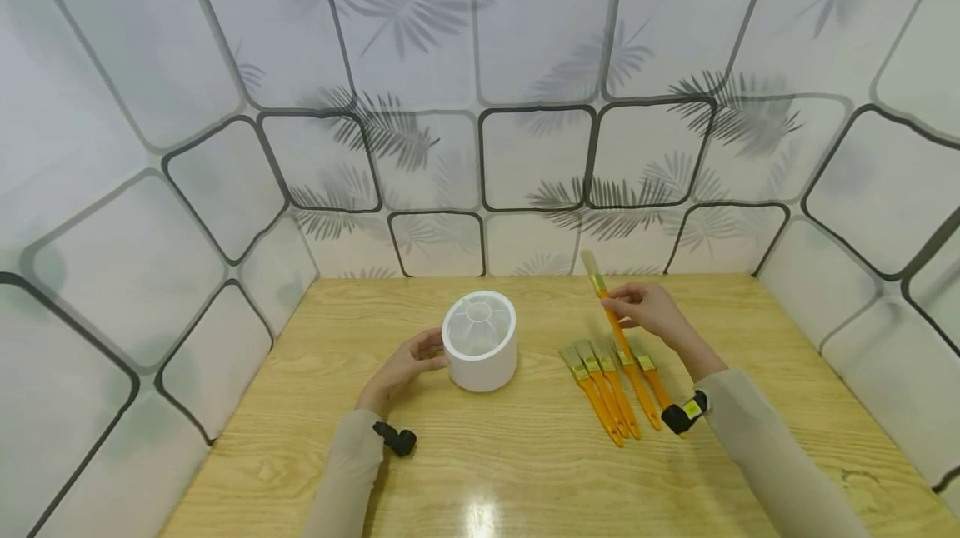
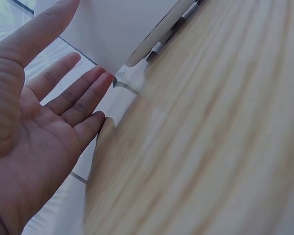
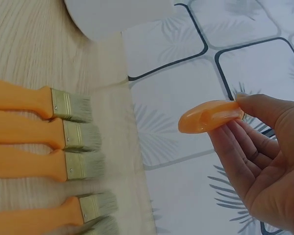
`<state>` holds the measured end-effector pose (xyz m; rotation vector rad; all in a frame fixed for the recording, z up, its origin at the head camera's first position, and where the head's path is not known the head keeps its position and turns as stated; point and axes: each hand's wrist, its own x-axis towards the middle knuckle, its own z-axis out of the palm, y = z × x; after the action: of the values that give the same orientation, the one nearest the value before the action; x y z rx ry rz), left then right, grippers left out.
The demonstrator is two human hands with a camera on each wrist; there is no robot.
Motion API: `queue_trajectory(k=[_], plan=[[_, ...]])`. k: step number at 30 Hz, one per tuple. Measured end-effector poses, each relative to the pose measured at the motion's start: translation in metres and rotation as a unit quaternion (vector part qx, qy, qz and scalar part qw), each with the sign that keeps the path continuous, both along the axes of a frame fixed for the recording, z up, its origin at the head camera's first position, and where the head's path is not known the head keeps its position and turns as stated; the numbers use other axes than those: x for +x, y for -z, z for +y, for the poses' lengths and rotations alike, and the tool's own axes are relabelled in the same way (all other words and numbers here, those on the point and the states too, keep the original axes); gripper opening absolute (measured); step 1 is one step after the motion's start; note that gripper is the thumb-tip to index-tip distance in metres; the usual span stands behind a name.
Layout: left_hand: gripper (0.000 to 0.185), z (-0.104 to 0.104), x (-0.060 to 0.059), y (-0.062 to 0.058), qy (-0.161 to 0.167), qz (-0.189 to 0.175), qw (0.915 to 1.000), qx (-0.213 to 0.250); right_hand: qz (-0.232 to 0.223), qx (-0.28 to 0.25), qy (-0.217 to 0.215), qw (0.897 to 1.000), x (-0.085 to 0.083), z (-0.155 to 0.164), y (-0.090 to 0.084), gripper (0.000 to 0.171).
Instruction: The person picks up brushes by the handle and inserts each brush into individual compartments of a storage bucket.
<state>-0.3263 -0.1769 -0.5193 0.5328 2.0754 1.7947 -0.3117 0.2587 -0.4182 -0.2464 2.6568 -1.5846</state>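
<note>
My right hand point(image 1: 647, 310) pinches a flat paintbrush point(image 1: 614, 326) between thumb and fingers, bristles up and tilted to the left. Its orange handle end points at the camera in the right wrist view. Below it, several more paintbrushes point(image 1: 600, 410) with orange handles and pale bristles lie side by side on the table. A white round holder point(image 1: 482, 371) stands upright near the middle, with divided slots inside its slanted top. My left hand point(image 1: 405, 367) is at the holder's left side, fingers loosely extended and fingertips right at its wall.
The light wooden table point(image 1: 457, 471) is enclosed at the back and sides by white cloth point(image 1: 536, 155) with dark rounded squares and leaf prints. The holder stands to the left of the row of brushes.
</note>
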Motion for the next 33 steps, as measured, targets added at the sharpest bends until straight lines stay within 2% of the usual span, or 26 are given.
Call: queue_trajectory(k=[12,22,28,29,33], plan=[[0.065,0.001,0.001,0.002,-0.004,0.008,1.0000,-0.004,0.011,-0.028,-0.007,1.000,0.003,-0.013,-0.008,0.044],[0.066,0.003,0.003,0.003,-0.026,-0.012,0.9996,-0.001,0.030,-0.047,-0.011,0.998,0.003,-0.029,-0.011,0.043],[0.067,0.003,0.004,0.002,-0.021,-0.009,0.9997,0.002,0.029,-0.054,-0.013,0.998,0.002,-0.036,-0.011,0.044],[0.067,0.004,0.006,-0.001,-0.018,-0.011,0.9998,0.002,0.029,-0.055,-0.012,0.998,0.002,-0.037,-0.011,0.044],[0.067,0.004,0.006,-0.001,-0.024,-0.017,0.9996,0.002,0.031,-0.059,-0.010,0.998,0.002,-0.040,-0.011,0.044]])
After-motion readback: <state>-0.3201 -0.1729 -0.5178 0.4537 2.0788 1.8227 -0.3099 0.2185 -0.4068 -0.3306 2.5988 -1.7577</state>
